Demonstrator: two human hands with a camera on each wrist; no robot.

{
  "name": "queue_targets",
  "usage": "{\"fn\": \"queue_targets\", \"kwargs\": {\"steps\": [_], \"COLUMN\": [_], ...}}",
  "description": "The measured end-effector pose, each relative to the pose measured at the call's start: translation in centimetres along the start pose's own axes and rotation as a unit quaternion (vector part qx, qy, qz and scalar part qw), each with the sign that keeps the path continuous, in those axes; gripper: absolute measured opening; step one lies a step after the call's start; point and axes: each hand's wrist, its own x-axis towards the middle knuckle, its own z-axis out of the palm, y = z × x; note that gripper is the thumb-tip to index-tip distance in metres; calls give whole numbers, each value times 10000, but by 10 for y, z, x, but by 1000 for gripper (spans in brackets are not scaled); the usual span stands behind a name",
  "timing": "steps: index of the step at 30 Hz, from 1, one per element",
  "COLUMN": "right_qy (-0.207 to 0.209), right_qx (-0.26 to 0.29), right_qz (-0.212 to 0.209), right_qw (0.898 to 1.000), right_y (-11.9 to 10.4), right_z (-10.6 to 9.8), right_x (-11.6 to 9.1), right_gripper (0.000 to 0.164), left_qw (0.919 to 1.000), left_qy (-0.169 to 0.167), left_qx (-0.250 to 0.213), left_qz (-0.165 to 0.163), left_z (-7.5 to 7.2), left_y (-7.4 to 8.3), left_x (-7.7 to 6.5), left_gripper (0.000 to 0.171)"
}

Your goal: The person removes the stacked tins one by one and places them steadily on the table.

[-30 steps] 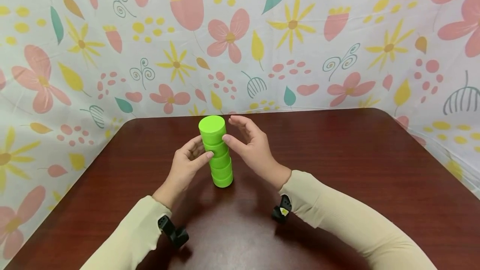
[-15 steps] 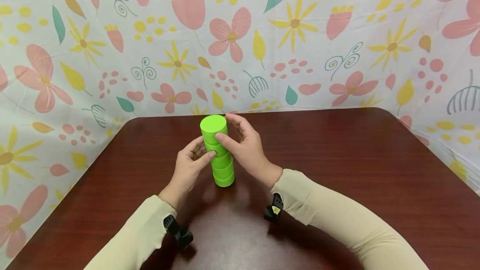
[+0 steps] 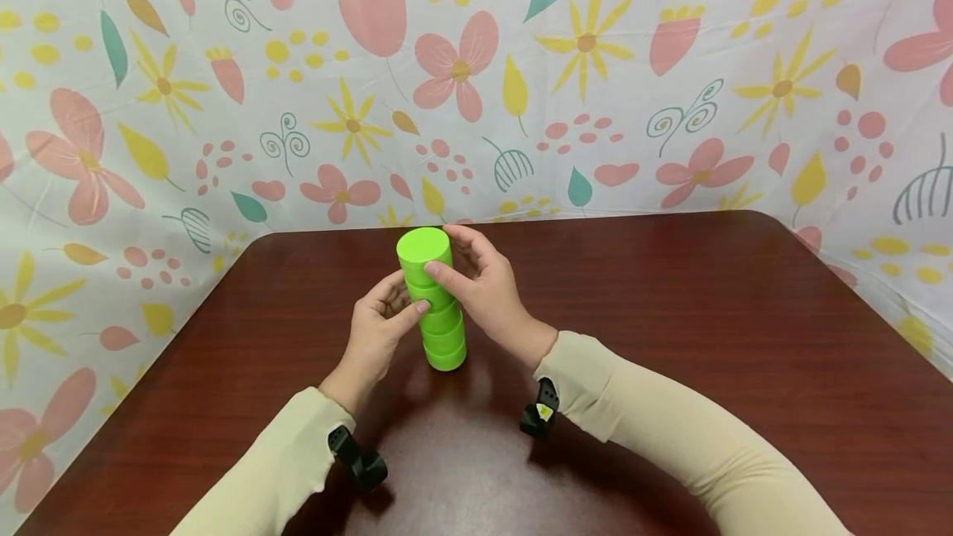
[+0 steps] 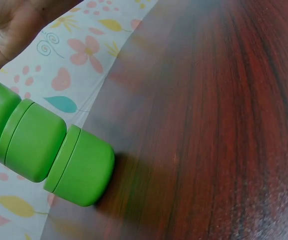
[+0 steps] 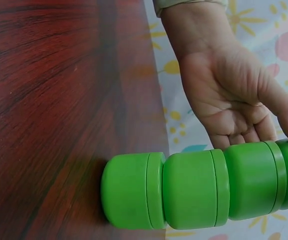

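A tall stack of bright green round lidded jars (image 3: 442,321) stands upright on the dark table. My left hand (image 3: 372,331) holds the stack around its middle, thumb in front and fingers behind its left side. Higher up, my right hand (image 3: 487,286) grips the top jar (image 3: 424,248), with the thumb across its front and the fingers partly hidden behind. In the right wrist view, the left thumb touches one of the green jars (image 5: 253,180), while the lower jars are free of fingers. The left wrist view shows the bottom jar (image 4: 86,167) resting on the wood.
The glossy reddish-brown table (image 3: 670,313) spreads around the stack. A white cloth with flowers and leaves (image 3: 596,106) hangs behind the far edge and along the left side. Black wrist cameras (image 3: 359,460) are strapped on both wrists.
My right hand has moved left, from beside the top jar to around it, and its thumb now lies on the jar's front. The left hand and the stack have hardly moved.
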Motion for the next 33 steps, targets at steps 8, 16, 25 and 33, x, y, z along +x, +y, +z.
{"fn": "queue_targets", "kwargs": {"steps": [8,16,25,33], "right_qy": [-194,-124,-109,-104], "right_qx": [108,49,206,204], "right_qz": [28,43,-15,-40], "right_qw": [9997,9999,9997,9997], "right_y": [0,2,3,4], "right_z": [3,3,4,4], "right_x": [1,1,2,2], "right_gripper": [51,49,45,47], "left_qw": [9999,9999,9999,9998], "left_qy": [51,20,41,106], "left_qx": [-8,-45,-56,-143], "left_qz": [106,151,150,102], "left_z": [-2,-1,-1,1], "left_y": [-2,-3,-4,-4], "left_x": [0,0,-1,-1], "left_gripper": [43,42,41,41]}}
